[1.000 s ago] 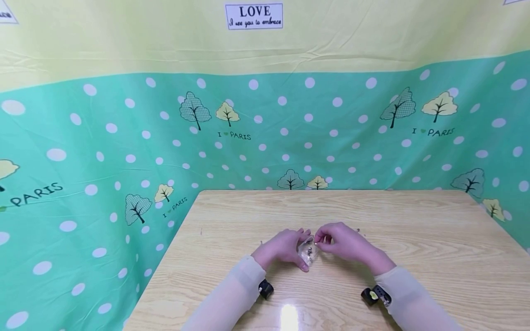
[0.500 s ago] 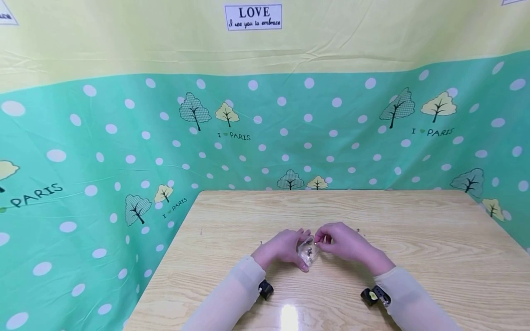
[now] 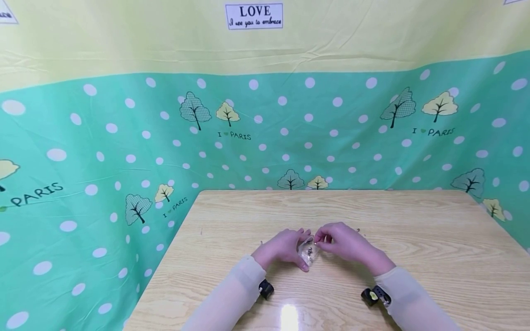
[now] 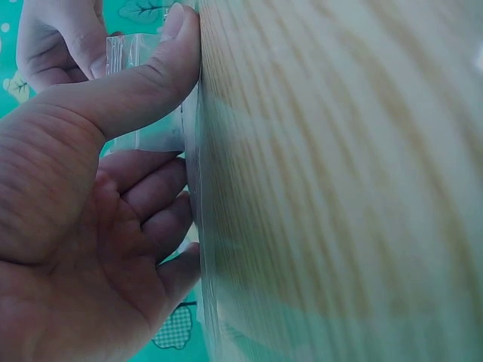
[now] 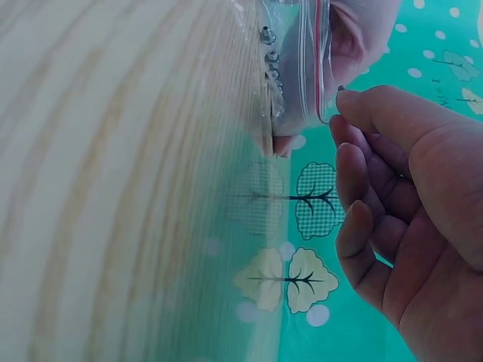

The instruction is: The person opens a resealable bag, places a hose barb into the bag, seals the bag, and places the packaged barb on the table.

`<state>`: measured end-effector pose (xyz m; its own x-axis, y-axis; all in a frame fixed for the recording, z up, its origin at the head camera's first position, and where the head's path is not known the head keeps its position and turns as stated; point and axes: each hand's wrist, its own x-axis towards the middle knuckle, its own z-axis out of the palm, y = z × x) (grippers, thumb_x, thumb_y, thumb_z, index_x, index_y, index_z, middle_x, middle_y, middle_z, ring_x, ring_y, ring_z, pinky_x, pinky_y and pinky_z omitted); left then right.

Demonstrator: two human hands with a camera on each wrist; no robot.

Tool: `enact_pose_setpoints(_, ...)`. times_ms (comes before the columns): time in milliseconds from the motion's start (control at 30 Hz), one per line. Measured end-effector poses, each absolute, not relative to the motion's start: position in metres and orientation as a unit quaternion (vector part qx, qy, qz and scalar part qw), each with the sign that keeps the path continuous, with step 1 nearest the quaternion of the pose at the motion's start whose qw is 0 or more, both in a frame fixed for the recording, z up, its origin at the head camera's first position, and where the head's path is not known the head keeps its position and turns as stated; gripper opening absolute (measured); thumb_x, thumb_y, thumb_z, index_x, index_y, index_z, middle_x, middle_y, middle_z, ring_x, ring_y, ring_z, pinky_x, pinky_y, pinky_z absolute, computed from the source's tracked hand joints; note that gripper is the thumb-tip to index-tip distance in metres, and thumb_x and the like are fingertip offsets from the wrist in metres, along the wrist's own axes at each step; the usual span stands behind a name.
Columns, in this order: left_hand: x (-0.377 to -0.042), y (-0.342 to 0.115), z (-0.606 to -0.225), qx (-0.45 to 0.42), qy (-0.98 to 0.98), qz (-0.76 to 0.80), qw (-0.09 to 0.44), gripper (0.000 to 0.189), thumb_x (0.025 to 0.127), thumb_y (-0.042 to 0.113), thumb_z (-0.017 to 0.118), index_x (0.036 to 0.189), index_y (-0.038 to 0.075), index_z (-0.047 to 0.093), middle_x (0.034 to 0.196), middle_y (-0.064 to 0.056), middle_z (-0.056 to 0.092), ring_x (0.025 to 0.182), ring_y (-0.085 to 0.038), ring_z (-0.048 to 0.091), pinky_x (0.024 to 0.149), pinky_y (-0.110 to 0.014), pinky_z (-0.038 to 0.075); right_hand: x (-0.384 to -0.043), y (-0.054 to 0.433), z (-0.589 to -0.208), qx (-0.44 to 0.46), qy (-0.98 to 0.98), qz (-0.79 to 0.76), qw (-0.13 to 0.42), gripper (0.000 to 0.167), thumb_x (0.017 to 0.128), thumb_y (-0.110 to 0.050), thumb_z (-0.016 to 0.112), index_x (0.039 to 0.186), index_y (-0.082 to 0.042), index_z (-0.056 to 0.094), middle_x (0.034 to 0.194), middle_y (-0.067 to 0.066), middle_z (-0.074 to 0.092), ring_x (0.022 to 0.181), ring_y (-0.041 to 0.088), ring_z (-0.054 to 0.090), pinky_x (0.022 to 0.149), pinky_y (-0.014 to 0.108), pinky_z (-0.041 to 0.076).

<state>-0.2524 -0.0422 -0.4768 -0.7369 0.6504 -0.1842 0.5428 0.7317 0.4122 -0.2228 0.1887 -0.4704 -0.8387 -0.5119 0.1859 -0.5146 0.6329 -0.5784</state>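
Bag (image 5: 298, 90) low over table (image 3: 331, 294) | our left hand (image 3: 285, 246) grips it, thumb against fingers | our right hand (image 3: 343, 241) pinches tiny part (image 5: 341, 88), just beside zip mouth (image 5: 320, 60), which faces it | long axis unclear

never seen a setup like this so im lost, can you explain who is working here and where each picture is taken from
There is no robot: just a person's bare left hand and right hand. The wide picture comes from a head camera; the close ones come from wrist cameras, so the table looks tipped there. The left hand holds a clear bag with small metal pieces inside; the right pinches something too tiny to identify. A few little bits lie on the table.
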Motion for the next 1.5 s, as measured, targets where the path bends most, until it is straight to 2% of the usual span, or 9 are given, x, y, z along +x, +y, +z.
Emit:
enact_pose_setpoints(700, -0.255, -0.042, -0.481, 0.332, 0.915, 0.169, 0.156, 0.100, 0.070, 0.040, 0.101, 0.157, 0.020, 0.056, 0.165, 0.001, 0.047, 0.151, -0.029, 0.045, 0.124, -0.040, 0.037, -0.223, 0.190, -0.468, 0.278, -0.904, 0.324, 0.008, 0.006, 0.096, -0.014, 0.080, 0.098, -0.019, 0.079, 0.085, -0.017, 0.067, 0.077, 0.005, 0.061, 0.066, 0.025, 0.054)
enact_pose_setpoints(833, -0.255, -0.042, -0.481, 0.331, 0.914, 0.172, 0.156, 0.100, 0.070, 0.039, 0.102, 0.157, 0.020, 0.057, 0.165, 0.001, 0.047, 0.151, -0.030, 0.045, 0.124, -0.041, 0.037, -0.222, 0.190, -0.468, 0.278, -0.904, 0.326, 0.007, 0.006, 0.096, -0.014, 0.081, 0.097, -0.020, 0.078, 0.084, -0.017, 0.067, 0.076, 0.005, 0.060, 0.065, 0.025, 0.054)
enact_pose_setpoints(1100, -0.254, -0.042, -0.479, 0.329, 0.919, 0.155, 0.153, 0.104, 0.071, 0.042, 0.101, 0.160, 0.019, 0.052, 0.167, -0.009, 0.044, 0.150, -0.037, 0.046, 0.125, -0.047, 0.036, -0.222, 0.192, -0.466, 0.268, -0.906, 0.329, 0.000, 0.001, 0.098, -0.020, 0.079, 0.099, -0.019, 0.079, 0.084, -0.017, 0.067, 0.076, 0.005, 0.060, 0.066, 0.025, 0.054)
enact_pose_setpoints(1333, -0.254, -0.042, -0.479, 0.330, 0.916, 0.166, 0.157, 0.100, 0.071, 0.039, 0.101, 0.158, 0.020, 0.056, 0.167, 0.001, 0.045, 0.152, -0.034, 0.043, 0.125, -0.043, 0.036, -0.227, 0.208, -0.462, 0.245, -0.902, 0.356, -0.012, 0.009, 0.101, -0.019, 0.076, 0.104, -0.012, 0.080, 0.088, -0.011, 0.070, 0.081, 0.010, 0.062, 0.070, 0.027, 0.055)
enact_pose_setpoints(1500, -0.255, -0.042, -0.480, 0.328, 0.916, 0.167, 0.156, 0.101, 0.071, 0.040, 0.101, 0.158, 0.020, 0.055, 0.166, 0.002, 0.045, 0.151, -0.034, 0.044, 0.125, -0.042, 0.036, -0.234, 0.227, -0.464, 0.216, -0.908, 0.358, -0.016, 0.015, 0.102, -0.023, 0.074, 0.110, -0.011, 0.079, 0.094, -0.007, 0.073, 0.084, 0.011, 0.064, 0.075, 0.029, 0.057)
